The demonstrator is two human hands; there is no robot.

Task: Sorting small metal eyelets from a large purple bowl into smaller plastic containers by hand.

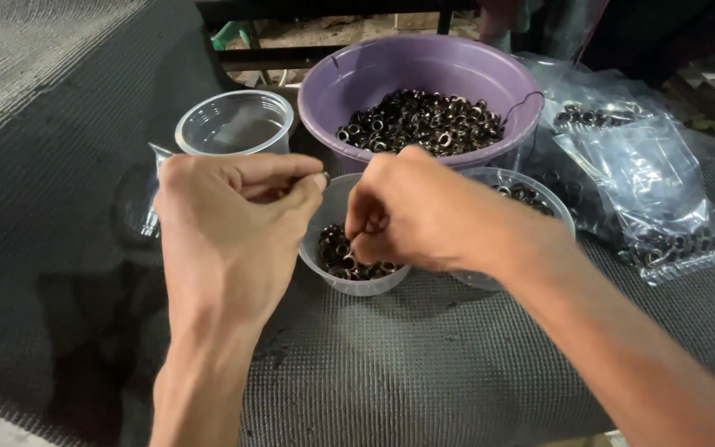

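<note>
A counter (424, 364) covered in dark, dimpled rubbery matting fills the view, its left part draped under grey ribbed cloth (51, 91). At twelve o'clock stands a round purple plastic basin (374, 79) heaped with small dark metal eyelets (424, 122), ring-shaped and glinting. At three o'clock lie clear plastic bags (651, 186) holding more rings, crinkled and partly cut off. At eleven o'clock sits an empty clear plastic cup (233, 124). Dead centre, a clear cup of eyelets (349, 265) rests on the matting; a second such cup (531, 194) behind it is largely hidden by the forearm. The right hand (415, 211) dips into the centre cup, fingers bunched together on the rings, exact grip hard to make out. The left hand (229, 223) hovers at nine o'clock, fingers pinched together on something tiny and indistinct.
</note>
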